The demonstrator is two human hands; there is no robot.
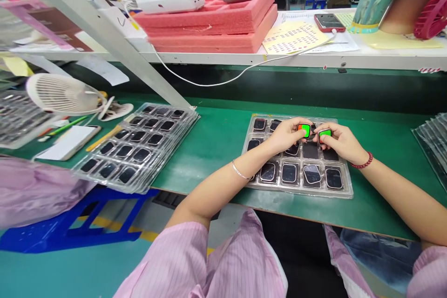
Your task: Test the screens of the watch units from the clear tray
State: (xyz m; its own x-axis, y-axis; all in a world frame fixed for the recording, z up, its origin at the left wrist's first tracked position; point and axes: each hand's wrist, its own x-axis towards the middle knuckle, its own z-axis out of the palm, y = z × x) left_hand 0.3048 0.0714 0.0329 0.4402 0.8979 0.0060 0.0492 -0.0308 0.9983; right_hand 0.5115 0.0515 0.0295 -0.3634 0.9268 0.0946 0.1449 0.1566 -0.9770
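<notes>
Between the fingers of my left hand (pixel 288 134) is a smartwatch (pixel 305 130) without a strap, its lit screen mostly green with an orange part. My right hand (pixel 340 139) grips a second strapless smartwatch (pixel 325 136), which glows green. Both hands are closed and held close together above the far right part of a clear plastic tray (pixel 296 190). Dark-screened watches, such as one in the front row (pixel 289 173), sit in the tray's pockets. One pocket (pixel 310 151) below my hands holds no watch. My hands hide part of the back row.
A stack of similar filled trays (pixel 134 137) stands to the left, beside a white fan (pixel 63 93) and a phone (pixel 70 143). More clear trays (pixel 435 142) lie at the right edge. The shelf (pixel 223 58) above carries pink foam blocks (pixel 209 28), and a white cable (pixel 209 84) droops from it.
</notes>
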